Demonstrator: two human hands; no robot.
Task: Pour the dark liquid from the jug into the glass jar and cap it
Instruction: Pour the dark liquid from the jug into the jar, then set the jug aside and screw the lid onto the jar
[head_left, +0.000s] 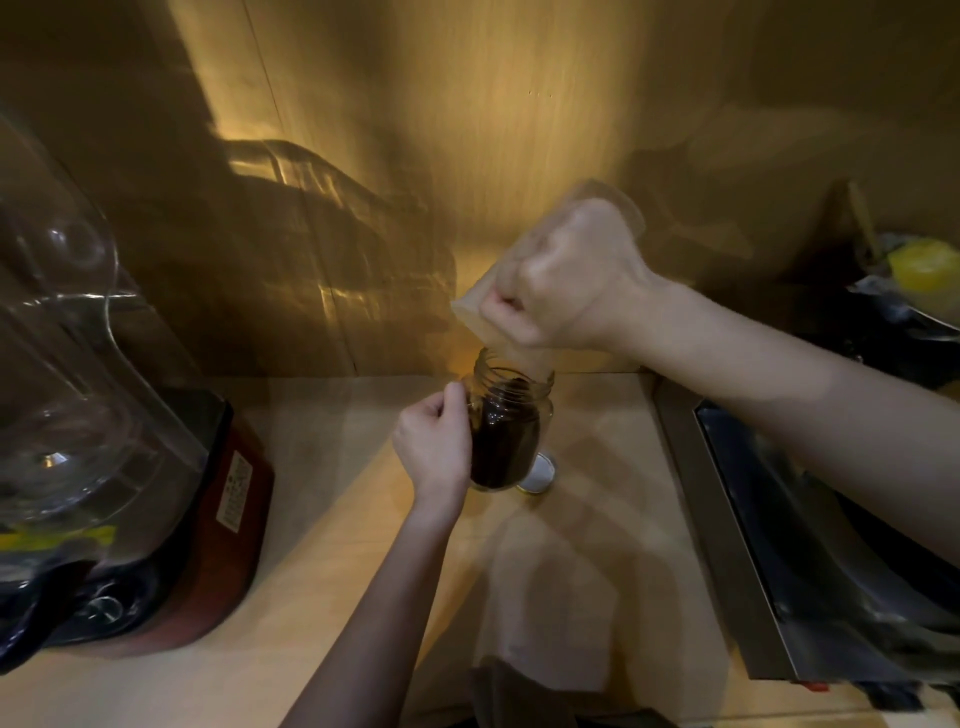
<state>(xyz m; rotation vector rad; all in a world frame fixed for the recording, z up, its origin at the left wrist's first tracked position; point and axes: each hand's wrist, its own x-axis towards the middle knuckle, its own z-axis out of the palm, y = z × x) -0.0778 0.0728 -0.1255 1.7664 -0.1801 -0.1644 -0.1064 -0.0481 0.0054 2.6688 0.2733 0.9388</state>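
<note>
A glass jar (506, 431) stands on the wooden counter, filled most of the way with dark liquid. My left hand (434, 441) grips its left side. My right hand (563, 275) holds a clear plastic jug (498, 317) by its handle, tipped steeply so its spout rests over the jar's open mouth. The jug looks nearly empty and is blurred. A round metal lid (540, 473) lies flat on the counter just right of the jar's base.
A blender with a red base (208, 519) and clear pitcher (67, 364) stands at the left. A steel-rimmed sink (737, 545) runs along the right, with dishes and a yellow item (924, 270) behind it. A wood-panelled wall (467, 156) backs the counter (322, 519).
</note>
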